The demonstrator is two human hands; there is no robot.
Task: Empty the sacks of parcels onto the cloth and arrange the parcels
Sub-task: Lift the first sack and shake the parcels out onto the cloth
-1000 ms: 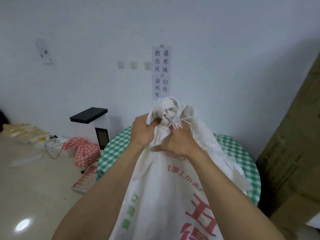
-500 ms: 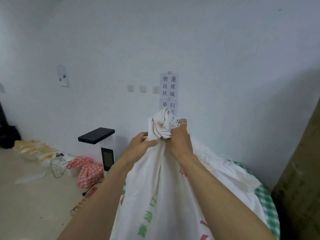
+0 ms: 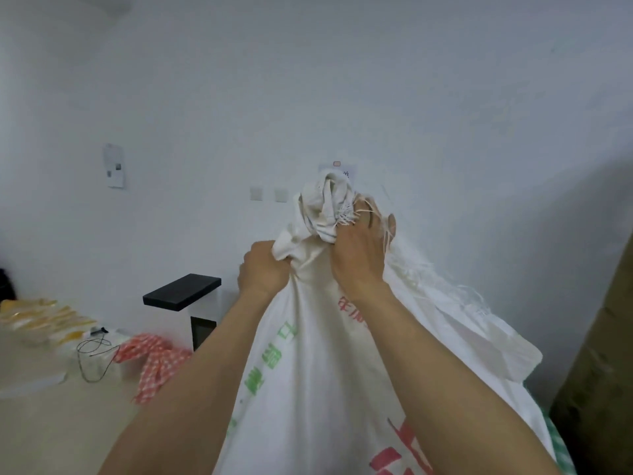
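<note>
A big white woven sack [image 3: 318, 371] with green and red print stands upright right in front of me, filling the lower middle of the head view. Its bunched, frayed top [image 3: 325, 207] rises above my hands. My left hand [image 3: 263, 269] grips the gathered fabric on the left side of the neck. My right hand [image 3: 359, 248] grips the neck on the right, loose threads trailing over its fingers. Only a sliver of the green checked cloth [image 3: 561, 450] shows at the lower right. No parcels are visible.
A white stand with a black top [image 3: 185, 296] is by the wall to the left. A red checked cloth [image 3: 154, 361], a cable [image 3: 92, 354] and yellow packets [image 3: 44, 320] lie on the floor at left. Brown cardboard [image 3: 603, 354] rises at the right edge.
Both hands have lifted the sack's neck higher, up in front of the wall sign. The view has tilted up, so the green checked cloth is almost out of sight.
</note>
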